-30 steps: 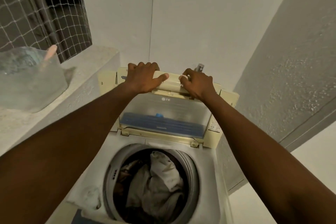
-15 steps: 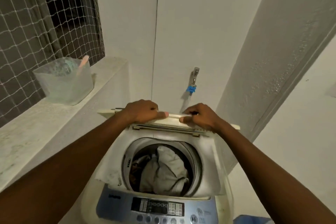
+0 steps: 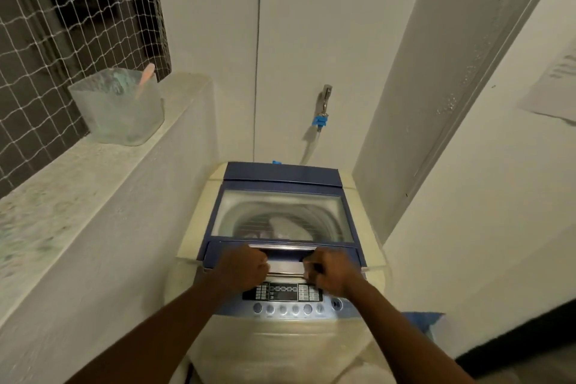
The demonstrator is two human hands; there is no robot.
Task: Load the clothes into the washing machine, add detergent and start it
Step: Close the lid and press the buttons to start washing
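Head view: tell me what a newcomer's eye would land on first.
The blue-framed glass lid of the washing machine lies shut in the centre, with pale clothes visible through it. Just below, the left hand and right hand sit curled at the lid's front edge, above the control panel; blur hides whether they grip it. A translucent tub stands on the ledge at the left.

You face pale walls (image 3: 311, 25) in dim light, with a netted window (image 3: 62, 25) on your left above a speckled ledge (image 3: 46, 196), a tap (image 3: 325, 100) on the far wall, and a paper sheet (image 3: 558, 84) on your right.
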